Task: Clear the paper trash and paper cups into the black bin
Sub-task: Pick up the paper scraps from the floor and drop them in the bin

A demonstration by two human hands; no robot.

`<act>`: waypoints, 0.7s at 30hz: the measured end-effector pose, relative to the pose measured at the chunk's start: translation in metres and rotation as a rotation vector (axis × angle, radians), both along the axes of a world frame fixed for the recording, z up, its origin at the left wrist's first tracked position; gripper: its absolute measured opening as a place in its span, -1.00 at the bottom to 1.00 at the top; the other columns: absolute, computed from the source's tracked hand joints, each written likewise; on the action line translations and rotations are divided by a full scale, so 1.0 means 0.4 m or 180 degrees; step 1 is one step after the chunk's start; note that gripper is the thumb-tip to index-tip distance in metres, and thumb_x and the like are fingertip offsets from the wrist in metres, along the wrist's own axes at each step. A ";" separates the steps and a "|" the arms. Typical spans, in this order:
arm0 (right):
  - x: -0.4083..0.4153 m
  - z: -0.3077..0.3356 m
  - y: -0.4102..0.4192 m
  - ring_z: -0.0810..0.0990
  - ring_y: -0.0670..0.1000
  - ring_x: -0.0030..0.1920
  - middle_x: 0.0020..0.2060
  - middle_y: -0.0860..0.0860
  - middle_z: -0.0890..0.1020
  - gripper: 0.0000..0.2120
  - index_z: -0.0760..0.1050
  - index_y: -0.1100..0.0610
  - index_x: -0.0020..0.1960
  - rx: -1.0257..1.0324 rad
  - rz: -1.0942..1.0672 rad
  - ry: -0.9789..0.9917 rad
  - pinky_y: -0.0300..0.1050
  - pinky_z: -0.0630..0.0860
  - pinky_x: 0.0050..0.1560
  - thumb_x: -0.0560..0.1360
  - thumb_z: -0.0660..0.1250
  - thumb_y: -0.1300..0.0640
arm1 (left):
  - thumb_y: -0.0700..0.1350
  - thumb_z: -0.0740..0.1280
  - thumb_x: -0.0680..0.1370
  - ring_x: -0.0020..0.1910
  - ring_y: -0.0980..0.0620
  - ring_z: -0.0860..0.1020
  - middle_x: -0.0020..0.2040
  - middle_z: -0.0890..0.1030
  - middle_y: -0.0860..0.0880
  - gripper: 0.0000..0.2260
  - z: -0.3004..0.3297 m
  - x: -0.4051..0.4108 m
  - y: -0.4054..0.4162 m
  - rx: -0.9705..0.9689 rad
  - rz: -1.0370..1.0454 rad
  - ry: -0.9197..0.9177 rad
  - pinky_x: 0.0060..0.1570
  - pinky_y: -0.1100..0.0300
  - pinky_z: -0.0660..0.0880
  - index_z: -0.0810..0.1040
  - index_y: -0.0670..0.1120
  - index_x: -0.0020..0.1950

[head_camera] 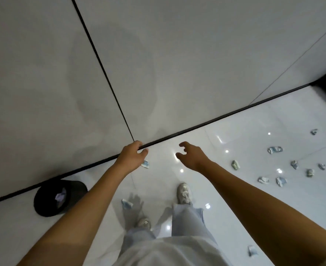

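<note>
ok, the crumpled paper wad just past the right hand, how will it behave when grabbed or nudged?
The crumpled paper wad looks small and creased, so probably very light and squashy under the fingers. Its lumpy shape suggests it won't roll far. On the glossy floor tiles, a nudge would likely make it skid.

Glossy white floor [244, 131], grey panelled wall [43, 73]

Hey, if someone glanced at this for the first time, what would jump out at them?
Two bare hands, left and right, reach forward holding nothing, above a glossy white floor. Crumpled paper scraps are scattered over the floor on the right. A black bin with some paper inside sits against the wall at lower left.
</note>
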State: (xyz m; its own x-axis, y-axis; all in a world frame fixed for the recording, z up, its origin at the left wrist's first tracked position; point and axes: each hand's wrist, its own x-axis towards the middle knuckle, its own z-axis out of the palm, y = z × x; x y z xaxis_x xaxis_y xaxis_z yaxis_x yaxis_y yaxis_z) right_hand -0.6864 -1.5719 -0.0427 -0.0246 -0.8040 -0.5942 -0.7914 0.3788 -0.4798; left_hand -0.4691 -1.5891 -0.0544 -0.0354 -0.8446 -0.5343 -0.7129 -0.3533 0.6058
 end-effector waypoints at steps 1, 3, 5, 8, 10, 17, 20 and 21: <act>-0.020 -0.001 -0.038 0.49 0.12 0.22 0.25 0.14 0.51 -0.53 0.28 0.11 0.44 -0.0012 0.0091 0.0011 -0.04 0.45 0.19 0.57 0.23 0.00 | 0.04 0.27 0.58 0.23 -0.03 0.49 0.34 0.48 -0.12 -0.61 -0.001 -0.021 -0.021 0.0007 0.0142 0.0029 0.07 0.28 0.31 0.42 -0.10 0.36; -0.057 0.003 -0.111 0.47 0.12 0.25 0.27 0.13 0.49 -0.53 0.29 0.12 0.43 -0.0031 0.0293 0.0051 -0.05 0.43 0.19 0.57 0.23 0.00 | 0.05 0.27 0.58 0.14 -0.01 0.53 0.33 0.48 -0.12 -0.62 -0.001 -0.062 -0.056 0.0046 0.0389 0.0089 0.04 0.28 0.32 0.43 -0.08 0.35; -0.079 0.008 -0.174 0.46 0.11 0.27 0.29 0.11 0.48 -0.53 0.30 0.11 0.43 -0.0046 0.0471 0.0025 -0.08 0.41 0.18 0.56 0.24 0.00 | 0.06 0.27 0.58 0.22 -0.04 0.50 0.34 0.47 -0.12 -0.61 0.002 -0.095 -0.082 0.0080 0.0564 0.0118 0.07 0.26 0.32 0.42 -0.07 0.35; -0.092 0.006 -0.253 0.46 0.10 0.27 0.27 0.10 0.50 -0.54 0.31 0.11 0.42 -0.0074 0.0776 -0.0077 -0.10 0.40 0.17 0.56 0.25 0.01 | 0.05 0.26 0.58 0.30 -0.05 0.45 0.35 0.47 -0.10 -0.61 0.008 -0.120 -0.104 0.0090 0.0895 0.0146 0.13 0.26 0.31 0.41 -0.07 0.37; -0.084 -0.001 -0.294 0.48 0.10 0.23 0.24 0.10 0.52 -0.55 0.32 0.09 0.41 -0.0040 0.0971 -0.0108 -0.11 0.40 0.15 0.56 0.25 0.01 | 0.02 0.26 0.59 0.30 -0.05 0.45 0.33 0.48 -0.11 -0.62 0.007 -0.117 -0.104 0.0076 0.1129 0.0143 0.16 0.23 0.33 0.41 -0.11 0.37; 0.034 -0.052 -0.366 0.51 0.12 0.20 0.22 0.10 0.55 -0.56 0.35 0.06 0.39 0.0153 0.1626 0.0003 -0.16 0.40 0.08 0.54 0.27 0.00 | 0.04 0.24 0.60 0.30 -0.09 0.45 0.37 0.45 -0.13 -0.61 -0.034 -0.019 -0.016 0.0301 0.1966 0.0051 0.20 0.18 0.36 0.40 -0.08 0.38; 0.106 -0.078 -0.364 0.50 0.11 0.22 0.22 0.10 0.55 -0.55 0.34 0.07 0.40 0.0209 0.1934 0.0102 -0.17 0.37 0.06 0.54 0.26 0.00 | 0.04 0.23 0.60 0.29 -0.10 0.46 0.36 0.47 -0.14 -0.63 -0.065 0.039 0.051 0.0424 0.2332 0.0031 0.13 0.22 0.33 0.41 -0.08 0.36; 0.131 -0.088 -0.359 0.50 0.10 0.21 0.21 0.09 0.55 -0.56 0.34 0.07 0.39 0.0240 0.2025 0.0110 -0.20 0.36 0.04 0.54 0.26 0.00 | 0.04 0.23 0.60 0.30 -0.10 0.46 0.35 0.47 -0.14 -0.63 -0.077 0.060 0.075 0.0469 0.2467 0.0045 0.11 0.23 0.31 0.41 -0.08 0.36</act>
State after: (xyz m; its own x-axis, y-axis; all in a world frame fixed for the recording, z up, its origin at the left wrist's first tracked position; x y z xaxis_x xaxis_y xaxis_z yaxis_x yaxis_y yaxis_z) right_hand -0.6340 -1.7156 -0.0778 0.4233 -0.6237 -0.6571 -0.8872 -0.1382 -0.4403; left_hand -0.4451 -1.5592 -0.0852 0.5267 -0.5518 -0.6466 -0.2232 -0.8237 0.5212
